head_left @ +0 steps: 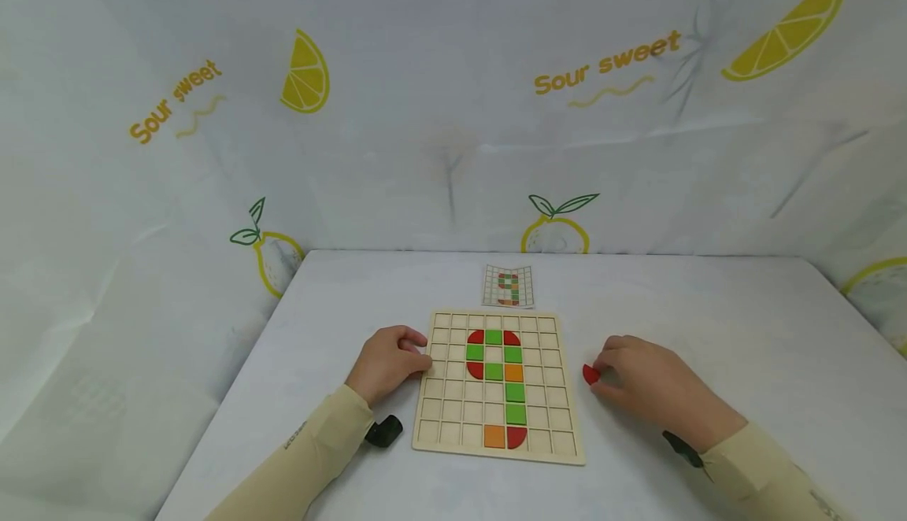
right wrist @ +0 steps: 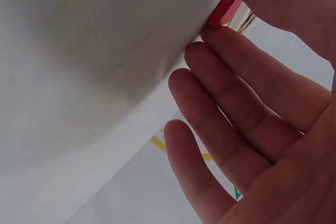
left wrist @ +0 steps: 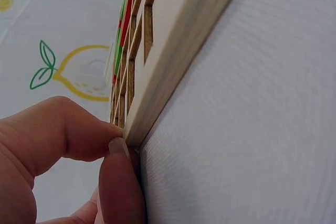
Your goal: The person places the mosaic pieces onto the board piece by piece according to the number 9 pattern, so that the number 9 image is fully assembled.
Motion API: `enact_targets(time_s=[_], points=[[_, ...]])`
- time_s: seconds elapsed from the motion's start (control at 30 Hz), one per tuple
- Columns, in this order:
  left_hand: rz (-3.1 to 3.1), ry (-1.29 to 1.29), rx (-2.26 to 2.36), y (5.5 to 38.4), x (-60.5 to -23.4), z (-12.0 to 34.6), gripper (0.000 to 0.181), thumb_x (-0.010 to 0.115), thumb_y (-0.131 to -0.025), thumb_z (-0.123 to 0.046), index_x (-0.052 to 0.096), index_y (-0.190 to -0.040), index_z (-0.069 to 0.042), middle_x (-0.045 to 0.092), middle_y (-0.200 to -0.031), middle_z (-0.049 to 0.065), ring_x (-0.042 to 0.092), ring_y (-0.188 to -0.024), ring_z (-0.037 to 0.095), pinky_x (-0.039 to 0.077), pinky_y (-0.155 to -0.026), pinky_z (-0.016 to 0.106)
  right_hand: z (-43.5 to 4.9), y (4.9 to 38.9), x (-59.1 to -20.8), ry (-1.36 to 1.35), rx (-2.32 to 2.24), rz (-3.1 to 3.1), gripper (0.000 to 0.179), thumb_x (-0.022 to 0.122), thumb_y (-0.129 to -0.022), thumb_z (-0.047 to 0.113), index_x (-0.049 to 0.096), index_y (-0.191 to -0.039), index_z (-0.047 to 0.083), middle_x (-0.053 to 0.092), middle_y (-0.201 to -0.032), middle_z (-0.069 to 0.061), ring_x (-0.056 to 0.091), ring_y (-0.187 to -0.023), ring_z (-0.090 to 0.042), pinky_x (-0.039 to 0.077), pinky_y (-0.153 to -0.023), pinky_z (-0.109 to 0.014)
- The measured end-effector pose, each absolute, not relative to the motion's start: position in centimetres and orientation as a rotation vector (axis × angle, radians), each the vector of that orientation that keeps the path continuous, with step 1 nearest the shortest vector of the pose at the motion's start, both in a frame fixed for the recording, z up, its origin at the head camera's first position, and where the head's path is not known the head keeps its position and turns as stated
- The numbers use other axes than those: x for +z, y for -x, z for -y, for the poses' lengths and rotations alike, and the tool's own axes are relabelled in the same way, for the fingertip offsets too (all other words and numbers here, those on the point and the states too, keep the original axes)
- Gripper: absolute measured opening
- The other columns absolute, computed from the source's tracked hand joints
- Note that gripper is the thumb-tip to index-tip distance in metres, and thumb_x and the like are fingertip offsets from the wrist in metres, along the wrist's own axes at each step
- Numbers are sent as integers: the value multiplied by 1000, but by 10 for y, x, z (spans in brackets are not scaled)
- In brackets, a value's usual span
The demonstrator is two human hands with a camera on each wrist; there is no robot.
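A wooden grid board (head_left: 441, 411) lies flat on the table, with red quarter-circle, green square and orange square tiles laid in a shape like a 9. My left hand (head_left: 388, 360) grips the board's left edge; close up, thumb and finger meet at the board's side (left wrist: 173, 59). Just right of the board, my right hand (head_left: 648, 383) pinches a loose red quarter-circle tile (head_left: 590, 375) between thumb and index finger. In the right wrist view this tile (right wrist: 226, 8) is low at the tabletop, and the other fingers stretch out beside it.
Behind the board lies a small pattern card (head_left: 526, 293) printed with the same coloured 9. The white table (head_left: 708, 301) ends at a hanging cloth (head_left: 425, 112) with lemon prints. A black strap piece (head_left: 386, 431) shows by the left wrist.
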State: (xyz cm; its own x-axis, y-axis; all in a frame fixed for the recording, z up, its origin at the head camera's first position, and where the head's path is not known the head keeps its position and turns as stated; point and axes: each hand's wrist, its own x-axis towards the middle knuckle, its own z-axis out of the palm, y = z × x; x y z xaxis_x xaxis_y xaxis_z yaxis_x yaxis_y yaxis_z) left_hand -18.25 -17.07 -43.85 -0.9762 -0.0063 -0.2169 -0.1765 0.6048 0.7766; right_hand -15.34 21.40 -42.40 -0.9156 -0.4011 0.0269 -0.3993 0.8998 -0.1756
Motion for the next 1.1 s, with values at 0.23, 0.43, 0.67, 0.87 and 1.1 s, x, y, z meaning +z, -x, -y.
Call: enact_targets(time_s=[0.23,0.43,0.67,0.87,1.1], points=[[-2644,154,1306,184,-441,173,30,82,-81,-16,75,-111,-13,69,-87,1,66,-73,15,51,-70,29,-208,155,-420,654,-262,-3053,10,89,-87,25,83,-93,20,69,-93,12,62,-84,-7,60,-78,-36],[-2632,173,1310,187,-444,175,30,82,-82,-17,75,-111,-13,69,-88,2,67,-74,16,52,-70,30,-195,154,-409,700,-290,-3031,9,89,-87,27,83,-93,24,67,-93,14,60,-86,-6,60,-80,-36],[-2638,170,1300,183,-439,172,31,83,-83,-18,75,-112,-13,69,-89,1,66,-76,16,51,-72,29,-169,151,-401,735,-323,-2989,10,88,-88,31,83,-94,25,66,-93,15,58,-87,-6,59,-82,-35],[-2628,175,1312,182,-436,170,31,84,-83,-18,75,-113,-12,68,-89,2,66,-77,16,51,-72,29,-144,148,-397,853,-307,-2990,12,89,-89,31,83,-95,22,66,-92,14,56,-85,-5,58,-80,-31],[-2620,179,1318,182,-436,170,32,83,-83,-17,75,-114,-12,69,-89,1,67,-76,15,51,-71,29,-119,143,-397,1065,-300,-2992,13,90,-86,28,82,-92,19,66,-90,12,58,-83,-6,57,-79,-31]])
